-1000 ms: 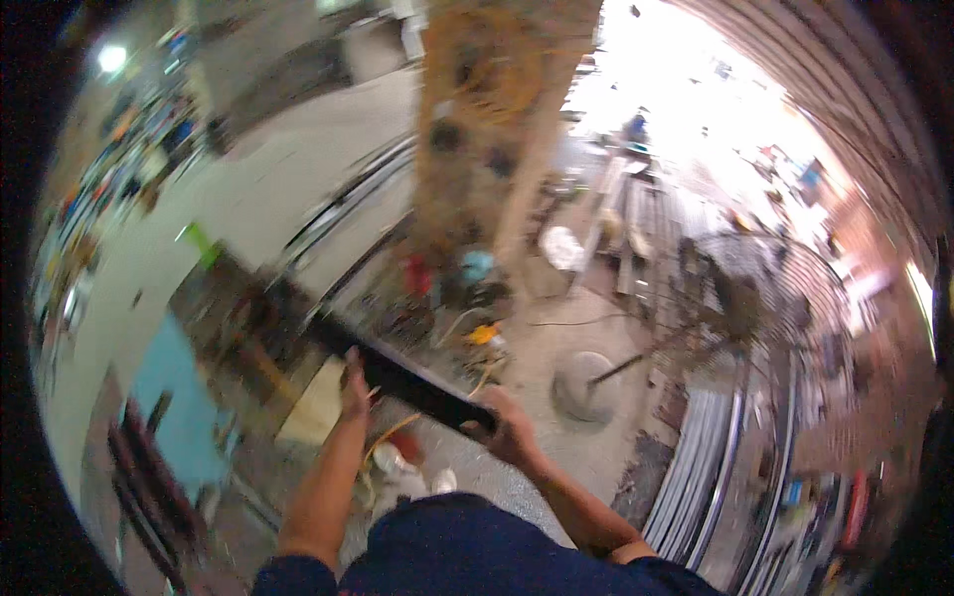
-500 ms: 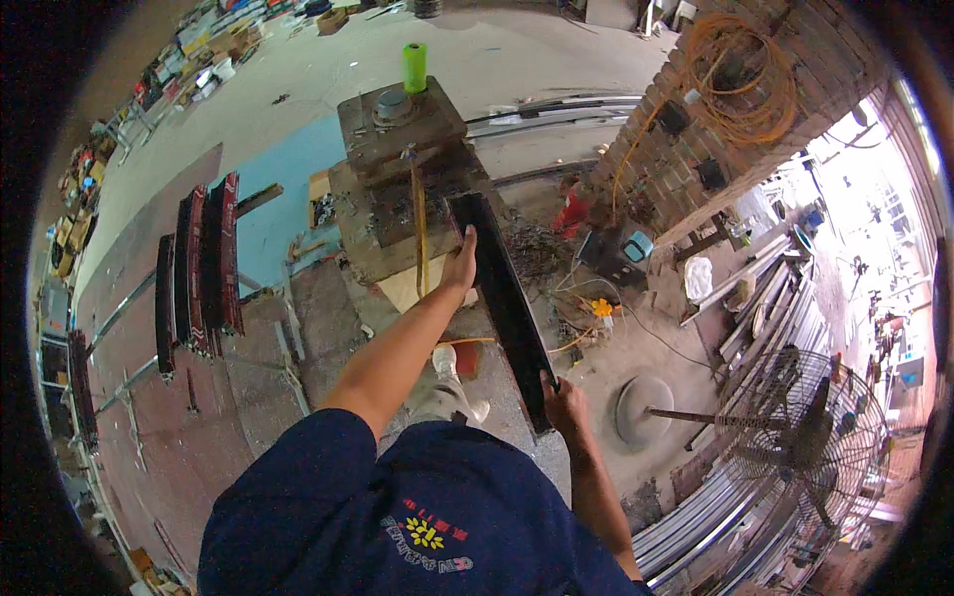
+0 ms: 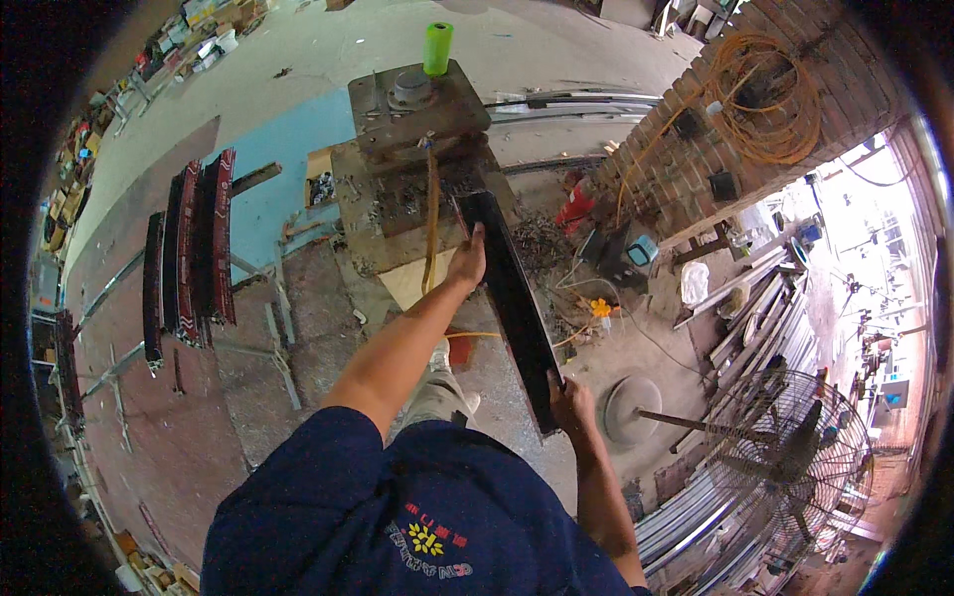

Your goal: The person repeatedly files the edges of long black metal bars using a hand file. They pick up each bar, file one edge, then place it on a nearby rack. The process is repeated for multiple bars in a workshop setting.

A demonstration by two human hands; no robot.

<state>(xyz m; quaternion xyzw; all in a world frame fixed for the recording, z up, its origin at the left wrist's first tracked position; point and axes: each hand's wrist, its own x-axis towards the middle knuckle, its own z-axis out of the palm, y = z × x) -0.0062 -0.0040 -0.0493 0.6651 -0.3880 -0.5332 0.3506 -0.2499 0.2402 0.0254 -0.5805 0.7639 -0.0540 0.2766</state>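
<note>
Both my hands hold a long black metal profile (image 3: pixel 515 303) in front of my body, slanting from its far end by the machine down to its near end at my right side. My left hand (image 3: pixel 469 260) grips its left edge toward the far end, thumb laid along the top. At the near end my right hand (image 3: pixel 571 402) is closed around the right edge, with the fingers partly hidden underneath. Just beyond the profile's far end stands a dark, dirty machine (image 3: pixel 417 124) with shavings on its bed. A yellowish hose (image 3: pixel 432 219) hangs from the machine.
Several dark red and black profiles (image 3: pixel 204 243) lie on a rack at left. A green bottle-like roll (image 3: pixel 437 50) stands on the machine. To the right are a caged fan (image 3: pixel 790 452) with a round base (image 3: pixel 631 409), stacked metal bars (image 3: pixel 760 308) and a brick pillar (image 3: pixel 676 149).
The surroundings have shifted slightly in view, with the rack of profiles farther left and the machine a little to the right. Both hands keep their hold on the black metal profile.
</note>
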